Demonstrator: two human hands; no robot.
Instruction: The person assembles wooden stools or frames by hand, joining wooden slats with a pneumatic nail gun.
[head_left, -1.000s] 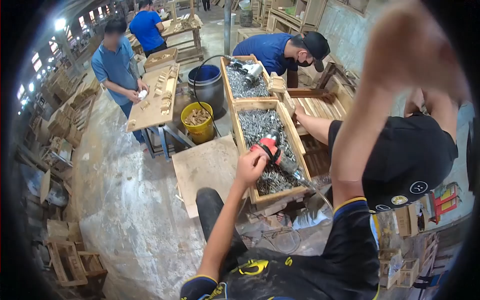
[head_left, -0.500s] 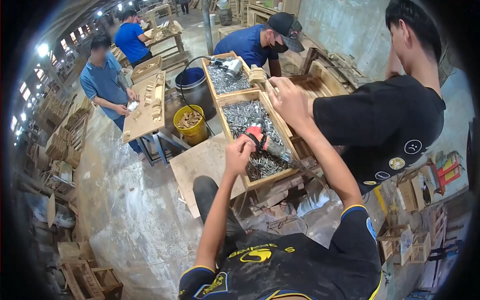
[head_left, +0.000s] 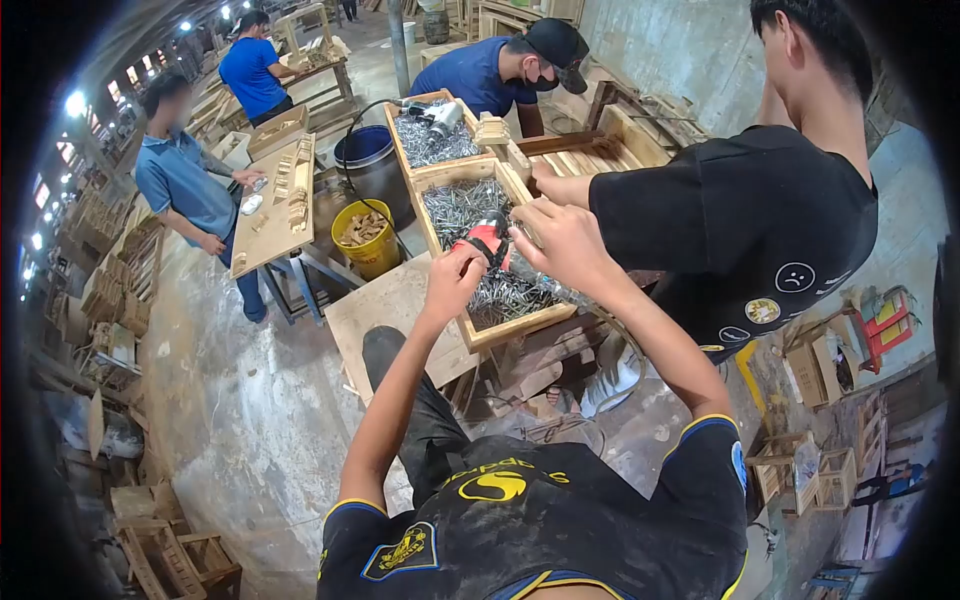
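Observation:
A wooden box (head_left: 450,335) full of loose screws (head_left: 470,208) stands in front of me. On top of the screws lies a red-and-grey air screwdriver (head_left: 490,238) with a black band around it. My left hand (head_left: 455,280) is closed at its red part, thumb and fingers pinched together. Above the tool's other side is my right hand (head_left: 565,240), thumb and index finger apart and the remaining fingers bent. Part of the tool's body is hidden under that hand. A hose (head_left: 630,340) runs off to the lower right.
Behind, a second wooden box (head_left: 402,160) holds screws and a grey air tool (head_left: 440,120). A yellow bucket (head_left: 365,240) of wood scraps and a dark blue drum (head_left: 375,170) stand left. A person in black (head_left: 730,210) is close at right; other people work at tables beyond.
My right hand has come down and left, from the box's right edge to over the screwdriver. My left hand stays at the tool. The camera view has shifted slightly.

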